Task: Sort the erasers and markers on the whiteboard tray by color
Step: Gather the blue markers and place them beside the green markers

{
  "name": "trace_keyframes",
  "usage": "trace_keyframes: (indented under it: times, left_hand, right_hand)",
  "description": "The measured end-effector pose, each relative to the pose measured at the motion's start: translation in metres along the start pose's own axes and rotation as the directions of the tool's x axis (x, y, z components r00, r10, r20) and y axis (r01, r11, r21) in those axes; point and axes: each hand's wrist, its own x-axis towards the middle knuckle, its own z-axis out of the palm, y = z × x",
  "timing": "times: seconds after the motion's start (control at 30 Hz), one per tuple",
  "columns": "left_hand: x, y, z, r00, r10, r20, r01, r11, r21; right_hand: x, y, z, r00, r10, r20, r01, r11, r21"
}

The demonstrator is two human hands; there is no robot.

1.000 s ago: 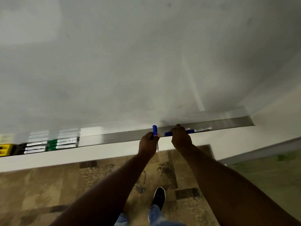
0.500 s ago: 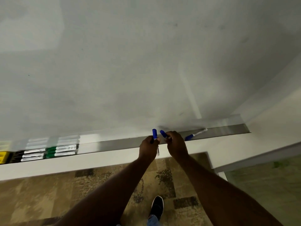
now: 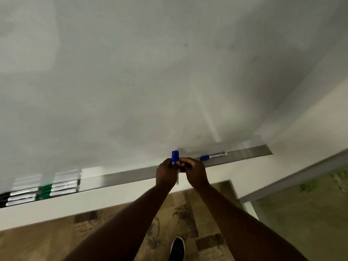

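Collecting blues: both hands, left hand point(image 3: 166, 175) and right hand point(image 3: 195, 173), clenched around two blue markers point(image 3: 175, 157) above the tray point(image 3: 131, 176). Next: grab the last blue marker point(image 3: 212, 156) lying on the tray to my right.

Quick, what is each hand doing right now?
Left hand: closed, holding the blue markers upright.
Right hand: closed against the same markers; whether it grips them cannot be told.

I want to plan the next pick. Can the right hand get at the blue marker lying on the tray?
Probably yes. The blue marker lies alone on the tray, just beyond the right hand, with nothing between them. That hand, however, seems busy at the held markers.
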Motion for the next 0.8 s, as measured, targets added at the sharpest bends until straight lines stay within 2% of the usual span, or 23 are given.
trace_keyframes:
  times: [0.07, 0.17, 0.27, 0.37, 0.43, 0.7, 0.8]
  left_hand:
    - [0.000, 0.002, 0.007, 1.000, -0.004, 0.011, 0.004, 1.000, 0.002]
    - [-0.002, 0.004, 0.018, 0.999, -0.006, 0.040, 0.007, 1.000, -0.017]
    - [-0.002, 0.002, 0.023, 0.998, -0.009, 0.065, 0.011, 0.999, -0.037]
    - [0.001, -0.002, 0.022, 0.997, -0.034, 0.074, 0.038, 0.997, -0.061]
    - [0.003, -0.005, 0.020, 0.996, -0.056, 0.066, 0.062, 0.994, -0.085]
    - [0.017, -0.011, 0.007, 0.997, -0.078, 0.029, 0.080, 0.993, -0.091]
    - [0.020, -0.011, 0.005, 0.996, -0.084, 0.015, 0.086, 0.991, -0.104]
  right_hand:
    - [0.001, 0.003, -0.010, 0.998, -0.040, -0.044, 0.031, 0.984, -0.173]
    - [0.006, 0.014, -0.036, 0.989, -0.088, -0.121, 0.020, 0.882, -0.471]
    - [0.018, 0.026, -0.066, 0.994, 0.034, -0.099, -0.086, 0.803, -0.589]
    - [0.030, 0.034, -0.087, 0.992, 0.119, -0.048, -0.117, 0.678, -0.726]
    - [0.034, 0.041, -0.095, 0.988, 0.152, -0.025, -0.114, 0.611, -0.783]
    - [0.049, 0.050, -0.102, 0.985, 0.174, -0.021, -0.103, 0.480, -0.871]
    - [0.056, 0.051, -0.103, 0.989, 0.145, 0.035, -0.033, 0.442, -0.896]
